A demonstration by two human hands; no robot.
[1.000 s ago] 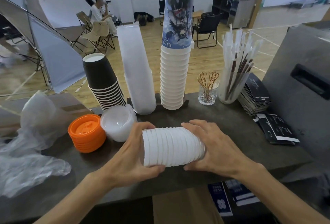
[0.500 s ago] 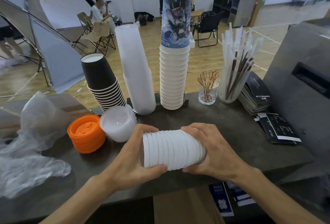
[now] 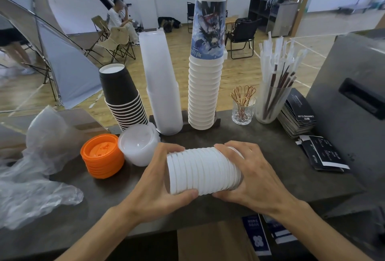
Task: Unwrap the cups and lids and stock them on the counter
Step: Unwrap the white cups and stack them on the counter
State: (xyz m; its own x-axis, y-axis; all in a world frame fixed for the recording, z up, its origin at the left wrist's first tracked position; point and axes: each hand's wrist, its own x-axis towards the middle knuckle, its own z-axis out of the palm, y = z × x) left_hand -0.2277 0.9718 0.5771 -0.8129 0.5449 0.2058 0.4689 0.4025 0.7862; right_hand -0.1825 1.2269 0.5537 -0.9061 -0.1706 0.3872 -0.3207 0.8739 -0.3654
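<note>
Stocking looks mostly done: black cups, a frosted clear stack and white cups stand inverted along the back of the counter, the white column topped by one printed cup. Orange lids and clear lids sit stacked in front, touching each other. Crumpled wrap lies at the left end, apparently shed from stock already unwrapped. Left to place: white lids, a nested stack held on its side just above the counter, no wrap visible on it. Left hand grasps one end, fingers over the top and thumb under; right hand grasps the other end likewise. Materials: lids are thin, rigid, ribbed at the rims; black and white cups look like matte paper with rolled rims; clear stock is translucent plastic; wrap is thin glossy film; counter is dark, mottled, stone-like.
</note>
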